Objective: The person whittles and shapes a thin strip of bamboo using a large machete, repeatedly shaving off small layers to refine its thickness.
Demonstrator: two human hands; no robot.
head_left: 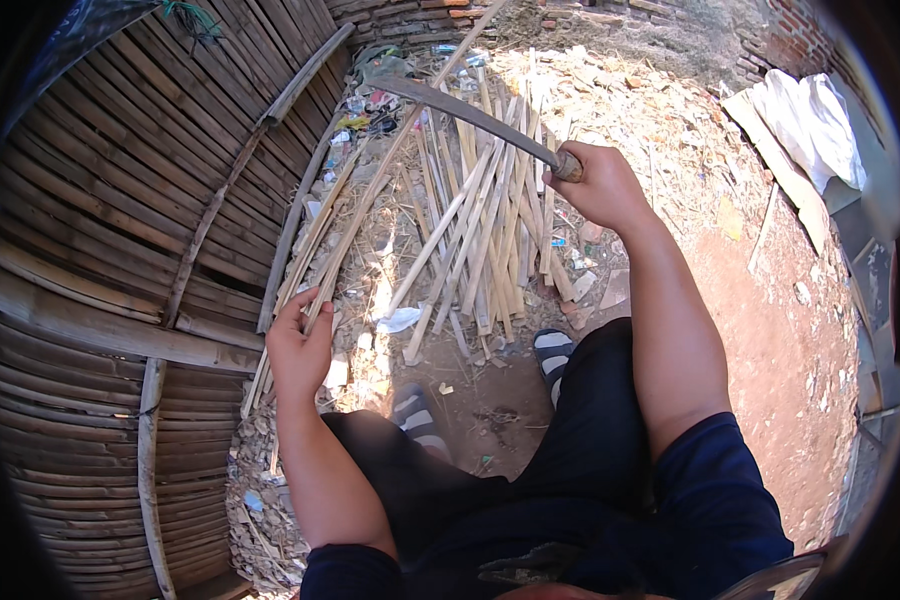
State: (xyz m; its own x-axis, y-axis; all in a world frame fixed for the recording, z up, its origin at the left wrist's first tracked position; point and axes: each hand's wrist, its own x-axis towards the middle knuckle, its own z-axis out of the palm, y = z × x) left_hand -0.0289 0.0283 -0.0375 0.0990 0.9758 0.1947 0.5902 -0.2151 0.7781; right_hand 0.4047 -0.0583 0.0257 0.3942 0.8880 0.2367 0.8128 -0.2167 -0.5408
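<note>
My right hand is wrapped around the wooden handle of a machete. Its long dark blade points to the far left and crosses a long pale bamboo strip; whether they touch I cannot tell. The strip's near end is pinched in the fingers of my left hand, and it slants up and away to the right. Several more strips lie beside that hand along the wall. Between and beyond my hands, a loose pile of split bamboo strips lies fanned out on the ground.
A bamboo slat wall stands close on my left. Brick wall closes off the far side. Rubble and litter cover the ground around the pile. White sacking lies at the far right. My feet are just short of the pile.
</note>
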